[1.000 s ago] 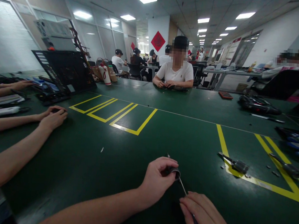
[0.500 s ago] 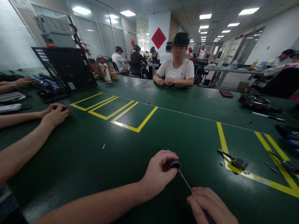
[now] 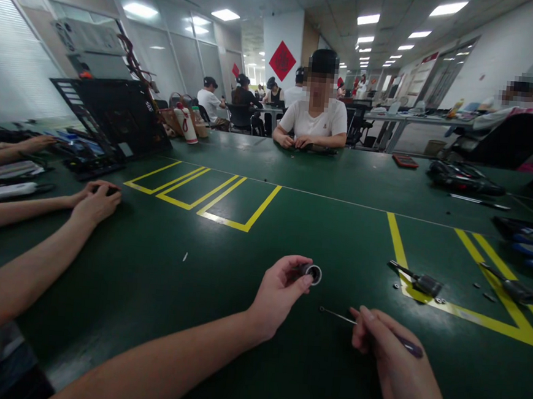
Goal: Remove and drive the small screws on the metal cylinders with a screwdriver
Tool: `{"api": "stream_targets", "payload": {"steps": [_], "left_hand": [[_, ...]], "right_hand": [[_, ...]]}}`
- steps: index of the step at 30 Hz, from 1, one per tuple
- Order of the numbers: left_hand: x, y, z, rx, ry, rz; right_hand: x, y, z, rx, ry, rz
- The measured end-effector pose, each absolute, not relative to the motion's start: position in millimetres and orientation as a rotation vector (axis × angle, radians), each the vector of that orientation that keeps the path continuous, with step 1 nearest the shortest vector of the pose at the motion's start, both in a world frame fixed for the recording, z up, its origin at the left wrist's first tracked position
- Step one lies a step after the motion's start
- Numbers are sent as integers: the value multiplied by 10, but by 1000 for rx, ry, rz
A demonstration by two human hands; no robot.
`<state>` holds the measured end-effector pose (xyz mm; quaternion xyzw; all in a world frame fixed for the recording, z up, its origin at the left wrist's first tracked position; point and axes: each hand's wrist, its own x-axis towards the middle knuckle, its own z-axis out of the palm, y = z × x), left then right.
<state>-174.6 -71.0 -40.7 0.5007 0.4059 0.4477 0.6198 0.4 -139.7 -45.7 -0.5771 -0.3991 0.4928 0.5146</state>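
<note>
Between the thumb and fingers of my left hand (image 3: 277, 299) is a short dark hollow cylinder (image 3: 316, 276), its bright metal-rimmed open end turned toward me. My right hand (image 3: 390, 354) is closed around a thin screwdriver-like tool (image 3: 340, 317) with a dark purplish handle. The tool's slim shaft points left, below and apart from the cylinder. At its tip shows something small and ring-like, too small to make out. To the right lie two dark cylindrical parts with narrow shafts, one nearer (image 3: 427, 285) and one farther right (image 3: 520, 291), with small metal rings (image 3: 440, 300) close by.
Yellow tape outlines (image 3: 223, 221) mark the green table (image 3: 169, 315). A co-worker's hands (image 3: 98, 201) work at the left, near a black frame (image 3: 111, 116). Another person (image 3: 316, 120) sits opposite. A black tool (image 3: 464, 178) and a pen (image 3: 478, 202) lie at the far right.
The tool has come out of the cylinder and moved away to the lower right, its handle now tilted up in my right hand. My left hand has turned the cylinder's open end toward me.
</note>
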Motion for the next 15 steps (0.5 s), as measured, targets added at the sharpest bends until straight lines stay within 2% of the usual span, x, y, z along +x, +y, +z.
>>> {"api": "stream_targets", "payload": {"steps": [15], "left_hand": [[-1747,-723,-391,1211,950,1031]], "right_hand": [[41,-1416,-541,-1521,-1122,1077]]}}
